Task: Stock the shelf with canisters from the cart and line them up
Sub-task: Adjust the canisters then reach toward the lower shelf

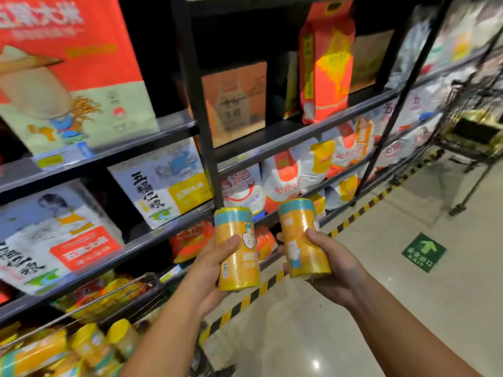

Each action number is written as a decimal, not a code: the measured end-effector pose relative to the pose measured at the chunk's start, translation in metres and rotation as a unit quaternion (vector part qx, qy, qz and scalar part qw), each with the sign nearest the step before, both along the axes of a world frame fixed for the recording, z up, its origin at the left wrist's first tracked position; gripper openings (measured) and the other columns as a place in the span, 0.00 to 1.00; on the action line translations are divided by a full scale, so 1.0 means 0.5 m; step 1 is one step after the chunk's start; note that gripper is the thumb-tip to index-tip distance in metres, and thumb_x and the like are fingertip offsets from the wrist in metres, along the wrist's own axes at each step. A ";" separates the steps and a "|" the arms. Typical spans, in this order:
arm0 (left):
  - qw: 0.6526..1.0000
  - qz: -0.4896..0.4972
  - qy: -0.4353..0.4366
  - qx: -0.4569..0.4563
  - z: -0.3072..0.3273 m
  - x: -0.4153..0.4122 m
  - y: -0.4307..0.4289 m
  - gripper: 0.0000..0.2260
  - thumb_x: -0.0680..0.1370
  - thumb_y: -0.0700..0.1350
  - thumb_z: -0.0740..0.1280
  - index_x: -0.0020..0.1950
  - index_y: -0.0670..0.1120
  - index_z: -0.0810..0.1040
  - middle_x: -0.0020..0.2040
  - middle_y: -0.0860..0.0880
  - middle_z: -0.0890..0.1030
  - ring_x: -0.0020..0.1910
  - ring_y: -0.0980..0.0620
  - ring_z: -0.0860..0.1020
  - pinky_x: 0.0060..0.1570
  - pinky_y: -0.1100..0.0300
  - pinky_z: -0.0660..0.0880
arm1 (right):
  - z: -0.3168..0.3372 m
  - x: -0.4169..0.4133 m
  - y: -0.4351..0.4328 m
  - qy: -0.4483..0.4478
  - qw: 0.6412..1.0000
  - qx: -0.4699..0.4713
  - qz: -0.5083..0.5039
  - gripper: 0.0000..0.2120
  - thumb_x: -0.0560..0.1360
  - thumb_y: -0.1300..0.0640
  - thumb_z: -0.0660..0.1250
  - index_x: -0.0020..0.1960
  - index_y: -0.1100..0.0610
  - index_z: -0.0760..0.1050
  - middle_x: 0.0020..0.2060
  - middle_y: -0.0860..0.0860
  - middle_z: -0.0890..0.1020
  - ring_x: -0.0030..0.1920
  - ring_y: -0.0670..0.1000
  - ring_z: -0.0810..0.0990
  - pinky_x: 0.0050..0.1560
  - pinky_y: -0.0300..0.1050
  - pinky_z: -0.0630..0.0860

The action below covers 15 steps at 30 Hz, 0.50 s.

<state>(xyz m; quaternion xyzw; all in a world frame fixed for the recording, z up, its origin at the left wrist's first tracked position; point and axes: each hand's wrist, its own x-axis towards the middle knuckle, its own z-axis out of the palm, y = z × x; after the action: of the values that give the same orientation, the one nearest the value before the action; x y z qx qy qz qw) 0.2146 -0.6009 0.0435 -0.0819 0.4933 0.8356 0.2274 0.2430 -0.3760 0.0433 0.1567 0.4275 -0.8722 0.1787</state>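
**Asker:** Which step are you on?

**Me:** The carry, I'd say. My left hand (215, 268) is wrapped round the left canister (236, 248), and my right hand (332, 265) round the right canister (302, 238). Both canisters are in the air in front of me, teal tops up and leaning a little. They are near each other but not touching, and neither touches the shelf (280, 131).

**Asker:** And the cart?

**Me:** The cart (122, 289) is low on my left, with more canisters (89, 346) lying in it. So most of the stocking looks undone.

**Asker:** What does the next move need?

**Me:** A free spot. The one bare stretch of board I can see is higher up, between a brown box (236, 96) and an orange bag (326, 63). Whether that is the right place, I can't tell. Wherever they go, I'd lift them to the board and stand each one upright on its base. Then I'd push them side by side and square them to the front edge with the labels facing out. I'd let go of one at a time so neither tips.

**Asker:** How are your arms?

**Me:** Both forearms reach forward from the bottom of the view, the left from the middle, the right from the corner. My palms face inward. Each thumb lies across the front of its canister, with the fingers curled behind.
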 end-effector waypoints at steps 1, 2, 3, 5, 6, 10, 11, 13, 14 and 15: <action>1.000 0.000 0.002 0.010 0.009 -0.005 0.038 0.54 0.50 0.55 0.87 0.71 0.41 0.72 0.58 0.37 0.82 0.49 0.40 0.83 0.42 0.48 0.81 | 0.008 -0.008 0.038 0.009 1.000 0.011 0.001 0.51 0.48 0.47 0.88 0.67 0.61 0.76 0.59 0.61 0.83 0.51 0.57 0.85 0.64 0.61 0.71; 1.000 0.003 0.003 0.021 0.018 -0.014 0.080 0.53 0.48 0.55 0.88 0.69 0.41 0.74 0.56 0.37 0.83 0.47 0.40 0.84 0.40 0.48 0.81 | 0.017 -0.019 0.082 0.017 1.000 0.016 -0.003 0.52 0.48 0.48 0.88 0.68 0.61 0.75 0.58 0.61 0.83 0.50 0.57 0.84 0.66 0.61 0.71; 1.000 0.007 0.004 0.030 0.028 -0.022 0.114 0.52 0.47 0.54 0.88 0.67 0.42 0.75 0.55 0.37 0.83 0.46 0.40 0.85 0.40 0.47 0.82 | 0.028 -0.029 0.117 0.021 0.999 0.020 -0.014 0.51 0.49 0.48 0.88 0.68 0.60 0.75 0.55 0.61 0.83 0.50 0.58 0.84 0.65 0.61 0.72; 1.000 0.008 0.018 0.020 0.049 -0.043 0.179 0.51 0.47 0.55 0.88 0.67 0.44 0.75 0.56 0.37 0.84 0.49 0.39 0.84 0.44 0.44 0.82 | 0.056 -0.050 0.184 0.027 0.998 0.033 -0.041 0.46 0.53 0.50 0.85 0.67 0.59 0.74 0.50 0.60 0.84 0.47 0.57 0.84 0.60 0.59 0.76; 1.000 0.011 0.027 0.008 0.059 -0.053 0.205 0.51 0.48 0.56 0.88 0.68 0.45 0.75 0.57 0.38 0.83 0.51 0.39 0.84 0.48 0.43 0.82 | 0.070 -0.060 0.213 0.034 0.997 0.041 -0.051 0.42 0.56 0.50 0.83 0.67 0.59 0.74 0.48 0.59 0.84 0.45 0.57 0.85 0.58 0.58 0.78; 0.998 0.033 0.052 -0.025 0.114 -0.108 0.288 0.41 0.57 0.54 0.84 0.67 0.47 0.76 0.59 0.38 0.83 0.50 0.42 0.84 0.47 0.44 0.82 | 0.134 -0.115 0.315 0.060 0.994 0.068 -0.065 0.41 0.59 0.50 0.80 0.69 0.60 0.73 0.53 0.62 0.85 0.50 0.61 0.85 0.56 0.60 0.79; 0.998 0.036 0.051 -0.027 0.130 -0.120 0.302 0.38 0.60 0.54 0.81 0.68 0.47 0.76 0.59 0.38 0.83 0.50 0.42 0.84 0.46 0.44 0.83 | 0.148 -0.128 0.331 0.068 0.994 0.058 -0.058 0.46 0.56 0.49 0.83 0.70 0.60 0.73 0.56 0.63 0.84 0.53 0.63 0.84 0.58 0.62 0.78; 0.997 0.037 0.059 -0.031 0.163 -0.155 0.324 0.33 0.64 0.54 0.76 0.68 0.47 0.76 0.58 0.38 0.83 0.51 0.41 0.84 0.46 0.43 0.83 | 0.175 -0.159 0.358 0.088 0.995 0.031 -0.041 0.51 0.51 0.46 0.85 0.70 0.61 0.73 0.60 0.65 0.82 0.55 0.64 0.83 0.58 0.63 0.78; 0.996 0.035 0.070 -0.031 0.178 -0.171 0.331 0.31 0.66 0.53 0.76 0.67 0.46 0.76 0.58 0.39 0.84 0.51 0.41 0.84 0.44 0.44 0.83 | 0.185 -0.173 0.366 0.096 0.994 0.027 -0.034 0.51 0.51 0.46 0.85 0.70 0.61 0.73 0.60 0.66 0.81 0.55 0.64 0.83 0.56 0.62 0.79; 0.995 0.035 0.085 -0.032 0.198 -0.192 0.337 0.30 0.67 0.52 0.76 0.67 0.45 0.76 0.56 0.39 0.84 0.49 0.42 0.85 0.42 0.45 0.83 | 0.199 -0.191 0.375 0.107 0.993 0.030 -0.028 0.52 0.50 0.45 0.86 0.70 0.60 0.74 0.60 0.66 0.81 0.54 0.63 0.83 0.54 0.60 0.80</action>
<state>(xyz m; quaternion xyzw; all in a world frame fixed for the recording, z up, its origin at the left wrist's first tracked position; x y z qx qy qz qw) 0.1184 -0.4322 0.1425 -0.0352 0.5340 0.8308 0.1526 0.1473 -0.1885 0.1431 0.0801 0.4656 -0.8753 0.1028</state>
